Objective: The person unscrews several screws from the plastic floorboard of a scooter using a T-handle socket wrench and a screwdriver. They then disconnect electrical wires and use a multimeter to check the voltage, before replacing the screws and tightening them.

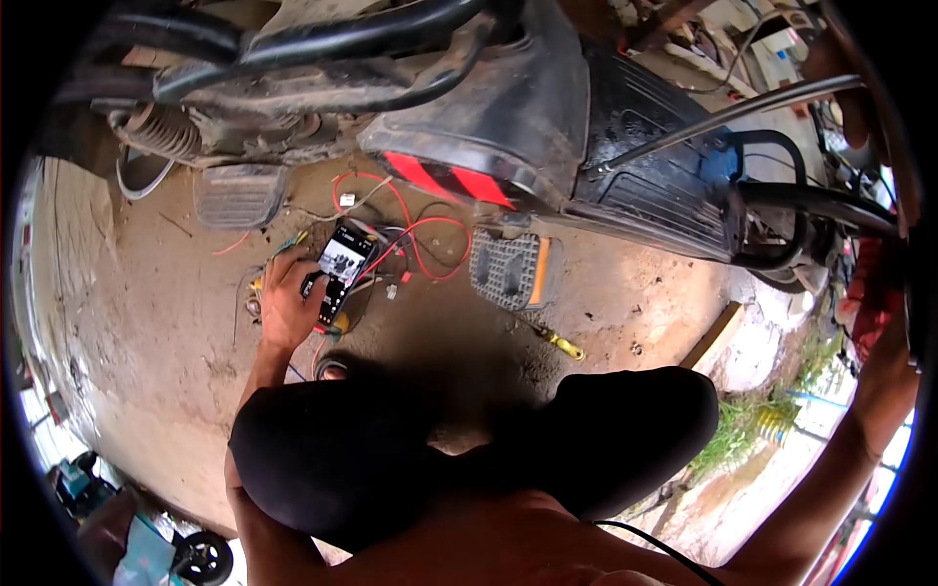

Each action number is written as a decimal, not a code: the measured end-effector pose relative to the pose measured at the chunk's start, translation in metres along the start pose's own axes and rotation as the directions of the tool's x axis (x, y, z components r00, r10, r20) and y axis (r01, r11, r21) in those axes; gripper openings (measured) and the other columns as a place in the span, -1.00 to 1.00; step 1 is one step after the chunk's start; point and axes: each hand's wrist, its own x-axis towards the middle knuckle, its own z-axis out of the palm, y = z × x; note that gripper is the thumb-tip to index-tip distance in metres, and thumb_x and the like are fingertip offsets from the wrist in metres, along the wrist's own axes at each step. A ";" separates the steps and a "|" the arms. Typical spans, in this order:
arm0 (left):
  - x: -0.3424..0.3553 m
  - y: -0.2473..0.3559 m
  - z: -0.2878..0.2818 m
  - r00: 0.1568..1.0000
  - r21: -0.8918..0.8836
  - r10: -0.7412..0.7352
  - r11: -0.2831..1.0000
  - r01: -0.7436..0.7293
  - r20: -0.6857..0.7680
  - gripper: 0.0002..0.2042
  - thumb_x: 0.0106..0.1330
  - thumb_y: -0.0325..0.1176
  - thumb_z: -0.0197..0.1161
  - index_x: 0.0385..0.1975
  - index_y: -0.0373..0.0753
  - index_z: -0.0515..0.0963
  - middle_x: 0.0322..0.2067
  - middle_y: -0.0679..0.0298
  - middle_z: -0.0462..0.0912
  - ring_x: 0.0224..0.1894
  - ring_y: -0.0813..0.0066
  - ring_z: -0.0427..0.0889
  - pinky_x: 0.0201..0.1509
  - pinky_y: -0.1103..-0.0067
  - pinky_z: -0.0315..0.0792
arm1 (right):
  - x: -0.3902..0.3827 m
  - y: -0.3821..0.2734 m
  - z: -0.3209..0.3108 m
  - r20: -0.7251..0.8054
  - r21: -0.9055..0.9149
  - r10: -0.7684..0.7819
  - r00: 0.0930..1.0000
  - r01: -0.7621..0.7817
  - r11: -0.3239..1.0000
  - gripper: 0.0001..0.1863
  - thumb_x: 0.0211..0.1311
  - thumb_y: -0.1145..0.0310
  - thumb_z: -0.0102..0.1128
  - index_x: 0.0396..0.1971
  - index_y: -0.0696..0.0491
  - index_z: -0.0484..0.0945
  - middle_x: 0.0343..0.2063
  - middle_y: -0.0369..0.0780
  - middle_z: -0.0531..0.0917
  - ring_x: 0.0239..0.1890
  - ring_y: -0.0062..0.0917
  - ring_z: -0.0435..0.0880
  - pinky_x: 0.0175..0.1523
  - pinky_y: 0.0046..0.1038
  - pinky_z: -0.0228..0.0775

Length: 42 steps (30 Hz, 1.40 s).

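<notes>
My left hand (289, 305) reaches down to the ground with bent fingers at the left edge of a black smartphone (344, 260). Its lit screen shows a picture. The fingers appear closed on the phone's side, though their undersides are hidden. Red wire (422, 223) and darker cables lie around the phone, with a small white connector (347, 199) among them. My right forearm (873, 391) rises along the right edge. A dark, finger-like shape shows above it at the rim, too unclear for me to read the right hand's grip.
A black scooter with a ribbed footboard (674, 186) and a red-and-black striped panel (445, 180) stands across the far side. Pedal-like pads, one black (240, 195) and one grey (508, 270) with an orange strip, sit below it. A yellow-handled tool (561, 342) lies before my knees.
</notes>
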 end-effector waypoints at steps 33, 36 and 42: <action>0.213 0.419 -0.108 0.908 -0.948 0.282 -0.020 -0.317 -0.309 -0.41 0.58 0.10 -0.11 0.06 -0.41 0.52 0.09 -0.15 0.63 0.04 0.14 0.65 0.21 0.28 0.50 | -0.066 0.056 0.044 0.012 0.866 0.311 0.950 -0.165 0.472 -0.61 0.31 0.01 0.37 -0.44 0.05 0.56 -0.61 -0.38 0.52 -0.58 -0.75 0.43 -0.46 -0.65 0.23; 0.234 0.424 -0.099 0.857 -0.958 0.502 -0.284 0.038 -0.115 -0.36 0.65 0.13 -0.23 -0.01 -0.42 0.56 0.07 -0.22 0.63 -0.08 0.08 0.70 0.12 0.25 0.57 | -0.087 0.096 0.056 0.046 0.923 0.228 0.973 -0.129 0.363 -0.64 0.30 0.06 0.36 -0.37 0.09 0.57 -0.61 -0.37 0.51 -0.58 -0.73 0.41 -0.46 -0.62 0.23; 0.268 0.433 -0.115 0.793 -0.880 0.533 -0.170 0.444 0.296 -0.47 0.61 0.11 -0.05 -0.04 -0.36 0.51 -0.57 0.08 0.65 -0.83 0.45 0.36 -0.62 0.50 0.44 | -0.128 0.144 0.127 0.260 0.529 0.217 0.941 -0.327 0.783 -0.80 0.27 0.29 0.38 -0.30 0.10 0.62 -0.59 -0.30 0.65 -0.54 -0.58 0.60 -0.39 -0.37 0.44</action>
